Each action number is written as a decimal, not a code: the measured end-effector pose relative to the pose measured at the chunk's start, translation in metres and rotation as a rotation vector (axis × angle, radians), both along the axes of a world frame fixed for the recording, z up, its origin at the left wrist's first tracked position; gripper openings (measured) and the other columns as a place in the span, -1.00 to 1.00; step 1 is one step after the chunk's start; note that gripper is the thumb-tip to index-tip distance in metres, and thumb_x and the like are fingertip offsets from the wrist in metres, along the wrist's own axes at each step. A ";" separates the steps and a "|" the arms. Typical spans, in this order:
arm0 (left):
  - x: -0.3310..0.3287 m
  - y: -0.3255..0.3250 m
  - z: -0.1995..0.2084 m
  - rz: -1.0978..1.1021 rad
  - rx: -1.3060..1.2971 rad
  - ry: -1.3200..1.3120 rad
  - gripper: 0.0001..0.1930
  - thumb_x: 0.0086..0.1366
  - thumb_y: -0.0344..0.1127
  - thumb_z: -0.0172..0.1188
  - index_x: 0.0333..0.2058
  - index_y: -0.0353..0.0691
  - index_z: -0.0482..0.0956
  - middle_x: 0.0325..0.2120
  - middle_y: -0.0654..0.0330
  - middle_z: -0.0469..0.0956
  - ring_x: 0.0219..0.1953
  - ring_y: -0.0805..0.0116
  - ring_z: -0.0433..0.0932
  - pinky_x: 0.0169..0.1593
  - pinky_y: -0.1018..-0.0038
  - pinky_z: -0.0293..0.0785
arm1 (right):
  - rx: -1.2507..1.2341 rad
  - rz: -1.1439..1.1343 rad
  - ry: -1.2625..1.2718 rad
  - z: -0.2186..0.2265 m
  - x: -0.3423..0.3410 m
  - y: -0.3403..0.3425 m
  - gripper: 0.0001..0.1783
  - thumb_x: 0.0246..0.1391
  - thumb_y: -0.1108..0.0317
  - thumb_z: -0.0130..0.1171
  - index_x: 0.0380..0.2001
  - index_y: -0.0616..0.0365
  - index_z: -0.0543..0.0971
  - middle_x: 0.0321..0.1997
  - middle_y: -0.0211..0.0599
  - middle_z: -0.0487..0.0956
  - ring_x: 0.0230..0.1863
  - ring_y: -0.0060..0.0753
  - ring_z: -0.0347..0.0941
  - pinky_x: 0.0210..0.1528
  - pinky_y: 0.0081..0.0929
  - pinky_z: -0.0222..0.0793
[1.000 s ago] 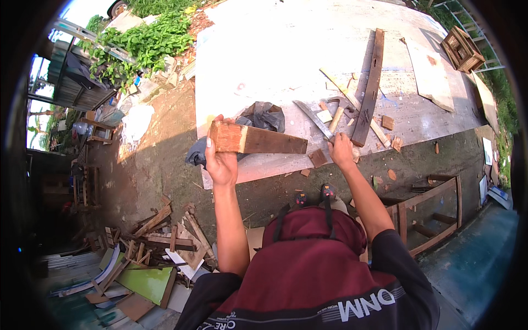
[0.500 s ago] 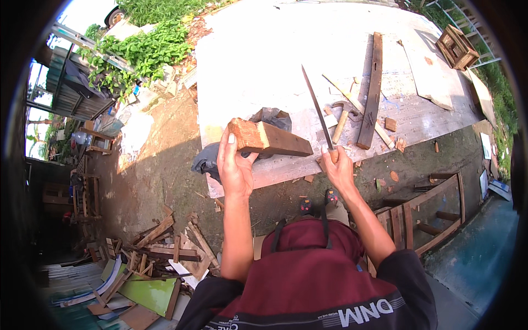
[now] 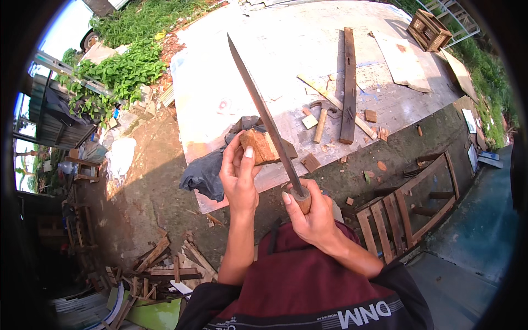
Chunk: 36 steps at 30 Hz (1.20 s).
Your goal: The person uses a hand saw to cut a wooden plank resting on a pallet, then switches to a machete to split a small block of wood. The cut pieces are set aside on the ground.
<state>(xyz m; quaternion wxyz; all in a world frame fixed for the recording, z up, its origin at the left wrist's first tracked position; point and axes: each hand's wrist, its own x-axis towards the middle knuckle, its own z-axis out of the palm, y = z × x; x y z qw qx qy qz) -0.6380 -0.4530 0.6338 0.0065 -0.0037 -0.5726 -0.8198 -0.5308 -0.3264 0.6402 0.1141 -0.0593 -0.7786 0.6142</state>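
Observation:
My left hand (image 3: 240, 179) grips the near end of a short brown wooden block (image 3: 259, 147), thumb on its pale cut face and fingers around its left side. My right hand (image 3: 314, 214) is closed around the wooden handle of a machete (image 3: 258, 100). Its long dark blade points up and away to the left, crossing in front of the block and hiding part of it. Whether blade and wood touch, I cannot tell. Just behind the block lies a crumpled dark plastic bag (image 3: 204, 177), at the corner of a pale board surface (image 3: 217, 71).
A claw hammer (image 3: 320, 125), a long dark beam (image 3: 348, 82), a thin strip (image 3: 313, 86) and wood scraps lie on the board. A slatted wooden frame (image 3: 404, 206) stands at the right, a wood pile (image 3: 159, 264) at the lower left. A crate (image 3: 429, 32) sits far right.
My right hand has brought the machete left and nearer to me, so its blade now passes in front of the block. The block is still in my left hand, and the view has shifted.

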 end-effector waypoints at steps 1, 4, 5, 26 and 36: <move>0.000 0.001 -0.002 0.004 -0.004 0.014 -0.53 0.45 -0.31 0.18 0.27 -0.33 0.40 0.07 0.08 0.54 0.09 0.40 0.55 0.02 0.44 0.62 | 0.009 0.004 -0.026 0.000 -0.001 0.000 -0.64 0.26 0.32 0.28 -0.05 0.36 0.45 -0.69 -0.10 0.49 -0.64 -0.23 0.54 -0.54 -0.28 0.36; -0.001 0.006 -0.002 0.020 -0.011 0.049 -0.54 0.45 -0.31 0.19 0.25 -0.35 0.42 0.07 0.09 0.53 0.10 0.39 0.53 0.06 0.43 0.58 | 0.062 0.082 -0.170 0.005 -0.002 0.010 -0.64 0.26 0.33 0.27 -0.04 0.36 0.45 -0.63 0.01 0.55 -0.54 -0.09 0.62 -0.48 -0.21 0.42; 0.001 0.006 -0.002 0.022 -0.020 0.042 -0.54 0.44 -0.31 0.20 0.25 -0.35 0.43 0.08 0.09 0.52 0.10 0.39 0.52 0.07 0.44 0.57 | 0.076 0.074 -0.179 0.012 -0.001 0.013 -0.65 0.27 0.32 0.26 -0.05 0.36 0.45 -0.67 -0.04 0.52 -0.61 -0.13 0.57 -0.52 -0.26 0.39; 0.017 0.013 -0.011 0.094 0.021 0.034 -0.60 0.43 -0.41 0.18 0.20 -0.40 0.45 0.14 0.09 0.47 0.14 0.36 0.47 0.21 0.39 0.44 | 0.009 0.068 -0.163 0.031 0.004 0.021 -0.72 0.25 0.34 0.27 -0.14 0.35 0.49 -0.72 -0.06 0.48 -0.65 -0.16 0.54 -0.53 -0.27 0.34; 0.020 0.012 -0.017 0.083 0.055 0.049 -0.60 0.44 -0.42 0.15 0.20 -0.43 0.44 0.14 0.12 0.45 0.15 0.36 0.46 0.21 0.39 0.43 | 0.028 0.034 -0.163 0.017 0.005 0.019 -0.73 0.29 0.29 0.23 -0.21 0.33 0.50 -0.67 -0.12 0.44 -0.64 -0.51 0.43 -0.52 -0.39 0.33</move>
